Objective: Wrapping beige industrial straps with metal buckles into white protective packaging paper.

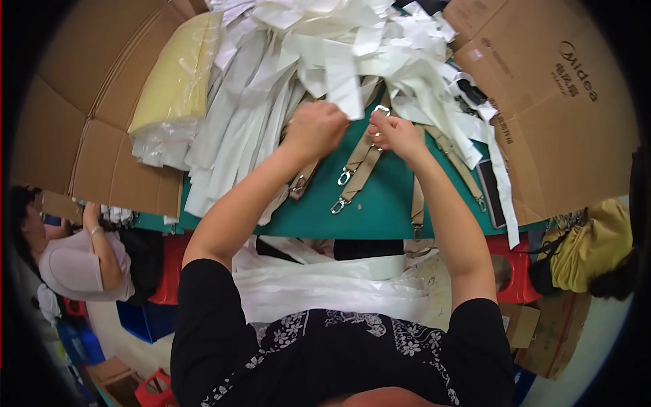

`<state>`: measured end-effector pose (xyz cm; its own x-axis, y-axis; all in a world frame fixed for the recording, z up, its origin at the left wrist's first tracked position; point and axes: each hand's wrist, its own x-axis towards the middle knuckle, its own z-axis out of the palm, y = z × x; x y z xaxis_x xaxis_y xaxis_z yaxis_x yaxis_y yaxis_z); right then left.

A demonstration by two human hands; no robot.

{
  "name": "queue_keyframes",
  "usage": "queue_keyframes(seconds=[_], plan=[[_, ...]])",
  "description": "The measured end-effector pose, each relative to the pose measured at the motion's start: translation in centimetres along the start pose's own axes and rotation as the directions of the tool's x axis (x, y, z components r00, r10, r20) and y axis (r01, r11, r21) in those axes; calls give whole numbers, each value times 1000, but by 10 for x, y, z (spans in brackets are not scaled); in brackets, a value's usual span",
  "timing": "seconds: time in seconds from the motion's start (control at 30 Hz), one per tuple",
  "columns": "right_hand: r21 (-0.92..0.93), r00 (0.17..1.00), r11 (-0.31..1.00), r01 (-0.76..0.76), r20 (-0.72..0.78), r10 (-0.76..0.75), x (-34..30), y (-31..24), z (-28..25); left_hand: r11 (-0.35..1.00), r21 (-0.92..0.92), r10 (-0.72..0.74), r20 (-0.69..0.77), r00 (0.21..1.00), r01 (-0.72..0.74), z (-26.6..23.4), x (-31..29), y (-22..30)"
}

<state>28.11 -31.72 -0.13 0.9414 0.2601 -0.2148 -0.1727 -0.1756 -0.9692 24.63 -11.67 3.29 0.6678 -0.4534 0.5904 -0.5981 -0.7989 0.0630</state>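
Note:
In the middle of the green table, a beige strap point(363, 169) with a metal buckle point(383, 109) hangs toward me. My right hand point(400, 139) is closed, thumb and fingers pinching at the metal part of this strap. Metal clips point(339, 205) end the straps below it. My left hand point(317, 129) is curled shut beside a white strip point(344, 85) whose lower end meets its fingertips; what lies inside the fingers is hidden. Another beige strap point(306, 180) runs beneath my left wrist, and more beige straps point(456, 156) lie to the right of my right hand.
White strips point(237, 115) heap over the table's far side and left. Cardboard boxes point(542, 129) flank both sides, with a yellow plastic-wrapped bundle point(178, 78) at left. A dark flat device point(491, 193) lies near the right edge. A person point(81, 261) sits at left.

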Motion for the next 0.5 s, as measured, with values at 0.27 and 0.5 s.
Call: queue_keyframes(seconds=[0.27,0.5], plan=[[248,979,956,157,-164,-118,-20,-14,-21,868,-125,-374,470,799,480,-87,-67,-4],[184,977,974,132,-188,-97,-52,-10,-16,901,364,-376,388,842,235,-73,-194,38]])
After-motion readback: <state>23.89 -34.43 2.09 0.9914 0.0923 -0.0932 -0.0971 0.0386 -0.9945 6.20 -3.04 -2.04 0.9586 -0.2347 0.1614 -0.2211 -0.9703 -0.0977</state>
